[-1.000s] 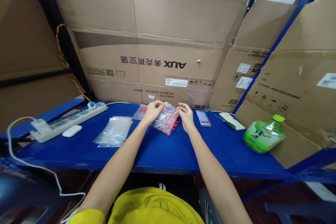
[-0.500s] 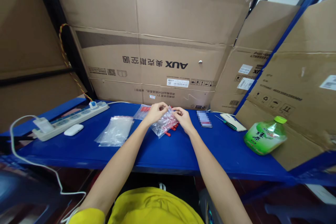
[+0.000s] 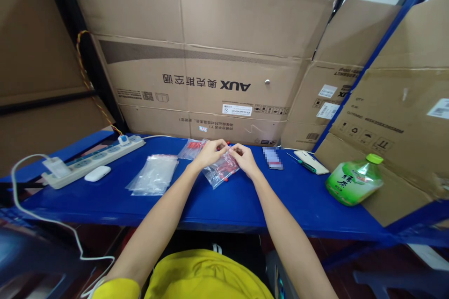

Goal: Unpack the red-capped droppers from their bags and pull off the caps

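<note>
My left hand (image 3: 209, 153) and my right hand (image 3: 242, 159) meet at the back middle of the blue shelf (image 3: 224, 201). Both pinch the top edge of a small clear plastic bag (image 3: 220, 171) filled with small red parts. The bag lies low against the shelf between the hands. Another small bag with red parts (image 3: 191, 148) lies just behind my left hand. A stack of empty clear bags (image 3: 153, 175) rests to the left.
A white power strip (image 3: 91, 161) with a charger and a small white oval case (image 3: 97, 174) are at the left. A phone (image 3: 272, 157), a screwdriver (image 3: 300, 162), a white flat thing (image 3: 311, 160) and a green bottle (image 3: 354, 180) lie right. Cardboard boxes (image 3: 210, 56) wall the back.
The bag was held up and spread between my hands; both hands have since drawn together and lowered it onto the shelf, pinching its top edge.
</note>
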A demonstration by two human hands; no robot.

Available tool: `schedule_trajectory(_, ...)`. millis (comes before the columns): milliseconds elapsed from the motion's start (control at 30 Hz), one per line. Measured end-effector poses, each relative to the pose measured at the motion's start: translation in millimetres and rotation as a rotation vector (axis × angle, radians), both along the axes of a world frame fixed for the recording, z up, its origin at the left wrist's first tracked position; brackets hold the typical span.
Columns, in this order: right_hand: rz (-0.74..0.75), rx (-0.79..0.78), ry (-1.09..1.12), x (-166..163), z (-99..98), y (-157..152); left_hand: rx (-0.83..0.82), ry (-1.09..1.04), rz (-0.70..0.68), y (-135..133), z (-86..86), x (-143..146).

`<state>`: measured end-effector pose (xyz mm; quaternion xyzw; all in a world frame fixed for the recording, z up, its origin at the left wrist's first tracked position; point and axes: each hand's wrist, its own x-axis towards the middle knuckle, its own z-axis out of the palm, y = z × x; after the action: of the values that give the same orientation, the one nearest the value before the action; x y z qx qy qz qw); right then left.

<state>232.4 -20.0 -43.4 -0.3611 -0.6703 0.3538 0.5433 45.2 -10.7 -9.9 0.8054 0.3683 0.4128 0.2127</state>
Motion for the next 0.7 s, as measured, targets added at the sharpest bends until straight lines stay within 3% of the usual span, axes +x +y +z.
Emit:
schedule_trajectory(267,0.004,-0.107,0.076,-2.0,0.5,-1.4,-0.001,-0.067,0.122,2.1,1.6,-4.5)
schedule_trajectory(500,0.0,-0.054,0.058,-0.2,0.8,-2.1,-0.059,-0.042,0.002,4.0,-5.2,-2.1)
schedule_trajectory(700,0.006,-0.128,0.143,-3.1,3.7,-4.2,-0.046,-0.085,0.037,6.2,-3.1,-4.3)
